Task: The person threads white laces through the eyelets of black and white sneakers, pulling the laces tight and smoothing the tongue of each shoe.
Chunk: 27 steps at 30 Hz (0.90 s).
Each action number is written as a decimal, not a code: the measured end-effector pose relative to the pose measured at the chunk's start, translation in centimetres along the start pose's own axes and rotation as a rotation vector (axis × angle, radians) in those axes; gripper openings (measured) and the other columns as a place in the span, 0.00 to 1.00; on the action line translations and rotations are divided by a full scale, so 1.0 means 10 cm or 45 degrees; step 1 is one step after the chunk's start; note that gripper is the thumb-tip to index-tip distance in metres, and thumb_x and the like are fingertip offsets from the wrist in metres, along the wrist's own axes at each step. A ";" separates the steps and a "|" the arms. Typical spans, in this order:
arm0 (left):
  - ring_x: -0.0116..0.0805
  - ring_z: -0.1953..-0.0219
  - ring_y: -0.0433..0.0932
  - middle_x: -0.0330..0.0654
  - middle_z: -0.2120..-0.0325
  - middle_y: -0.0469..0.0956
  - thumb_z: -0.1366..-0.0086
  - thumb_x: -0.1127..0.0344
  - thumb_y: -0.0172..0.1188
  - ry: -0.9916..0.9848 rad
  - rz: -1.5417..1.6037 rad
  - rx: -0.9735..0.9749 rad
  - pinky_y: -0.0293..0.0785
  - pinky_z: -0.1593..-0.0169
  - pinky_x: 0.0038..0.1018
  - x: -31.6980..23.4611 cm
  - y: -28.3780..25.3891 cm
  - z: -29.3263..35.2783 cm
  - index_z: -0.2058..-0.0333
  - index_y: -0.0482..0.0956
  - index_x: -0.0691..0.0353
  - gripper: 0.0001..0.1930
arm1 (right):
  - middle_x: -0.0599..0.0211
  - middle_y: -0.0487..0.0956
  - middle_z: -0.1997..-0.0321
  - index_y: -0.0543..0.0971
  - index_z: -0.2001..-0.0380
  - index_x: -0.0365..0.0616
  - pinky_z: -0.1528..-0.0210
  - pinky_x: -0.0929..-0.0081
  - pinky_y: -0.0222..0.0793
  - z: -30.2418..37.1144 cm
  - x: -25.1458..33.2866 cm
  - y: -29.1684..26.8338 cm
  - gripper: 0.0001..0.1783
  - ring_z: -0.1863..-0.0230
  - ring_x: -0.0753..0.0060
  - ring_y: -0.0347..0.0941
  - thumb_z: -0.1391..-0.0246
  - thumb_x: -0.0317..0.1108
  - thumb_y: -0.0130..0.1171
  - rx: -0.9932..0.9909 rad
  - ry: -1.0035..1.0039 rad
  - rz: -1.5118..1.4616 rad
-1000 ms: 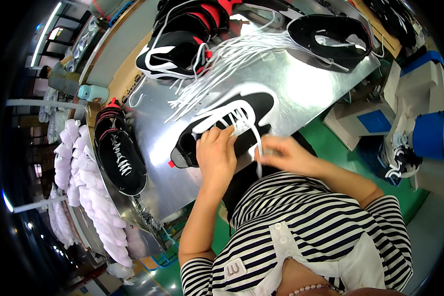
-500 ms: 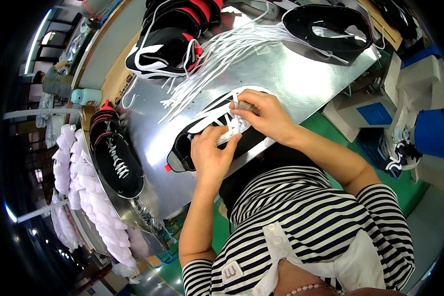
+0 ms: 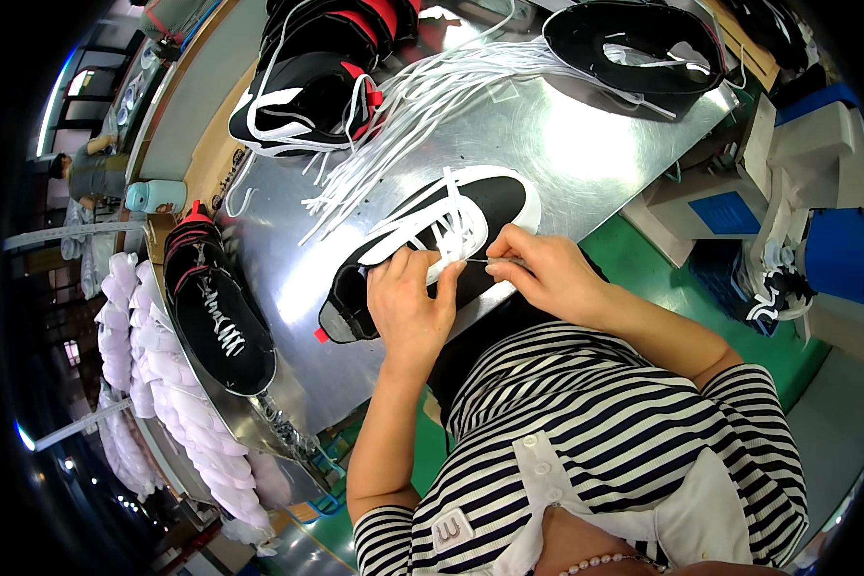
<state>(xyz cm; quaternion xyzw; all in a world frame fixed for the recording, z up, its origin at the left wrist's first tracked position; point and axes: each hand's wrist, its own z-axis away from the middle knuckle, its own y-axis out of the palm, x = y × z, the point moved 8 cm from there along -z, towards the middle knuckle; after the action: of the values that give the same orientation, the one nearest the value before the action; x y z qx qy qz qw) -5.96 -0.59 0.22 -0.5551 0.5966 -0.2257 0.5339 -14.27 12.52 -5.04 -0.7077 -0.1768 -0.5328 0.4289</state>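
Note:
A black-and-white shoe upper (image 3: 502, 195) with a red heel tab lies on the metal table in front of me, its white lace (image 3: 463, 227) partly threaded across the opening. My left hand (image 3: 413, 293) grips the near edge of the lacing area, thumb and fingers closed on it. Just right of that edge, my right hand (image 3: 544, 274) pinches a thin, needle-like metal tool (image 3: 476, 260). Its tip reaches the shoe upper beside my left thumb; whether it catches the lace I cannot tell. My right palm hides part of the toe's near side.
Loose white laces (image 3: 422, 106) spread across the table's far side. Stacked black, white and red uppers (image 3: 302, 101) stand far left, a black upper (image 3: 634, 48) far right. Another laced upper (image 3: 223, 307) lies left, near pale wrapped bundles (image 3: 178, 374). Boxes (image 3: 710, 216) stand right.
My right hand has moved from above the lacing toward me, to the upper's near side, uncovering the toe and lacing. My left hand keeps its hold with little movement.

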 end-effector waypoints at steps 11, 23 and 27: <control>0.46 0.72 0.69 0.46 0.77 0.70 0.48 0.71 0.69 0.134 0.185 0.013 0.64 0.69 0.38 -0.10 0.03 0.15 0.73 0.74 0.66 0.11 | 0.61 0.80 0.75 0.69 0.64 0.39 0.69 0.70 0.72 -0.07 -0.09 0.29 0.08 0.74 0.65 0.79 0.38 0.32 0.55 -0.035 0.257 -0.355; 0.34 0.74 0.70 0.35 0.79 0.69 0.47 0.69 0.68 0.427 -0.264 -0.244 0.64 0.68 0.31 -0.23 -0.24 0.44 0.70 0.82 0.61 0.06 | 0.65 0.82 0.68 0.78 0.55 0.41 0.69 0.80 0.72 0.04 -0.08 -0.95 0.15 0.74 0.81 0.75 0.46 0.30 0.62 -0.363 0.102 -0.173; 0.33 0.74 0.71 0.34 0.79 0.70 0.47 0.71 0.67 0.472 -0.317 -0.253 0.64 0.68 0.29 -0.25 -0.21 0.45 0.70 0.82 0.61 0.06 | 0.61 0.83 0.63 0.78 0.55 0.41 0.65 0.76 0.75 -0.21 0.91 -0.38 0.16 0.67 0.68 0.81 0.50 0.23 0.58 0.153 -0.575 0.130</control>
<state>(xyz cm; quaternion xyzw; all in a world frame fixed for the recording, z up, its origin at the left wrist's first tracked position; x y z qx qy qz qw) -1.58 2.52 1.55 -0.6231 0.6306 -0.3280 0.3262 -14.84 11.16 4.94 -0.7901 -0.2638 -0.3272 0.4461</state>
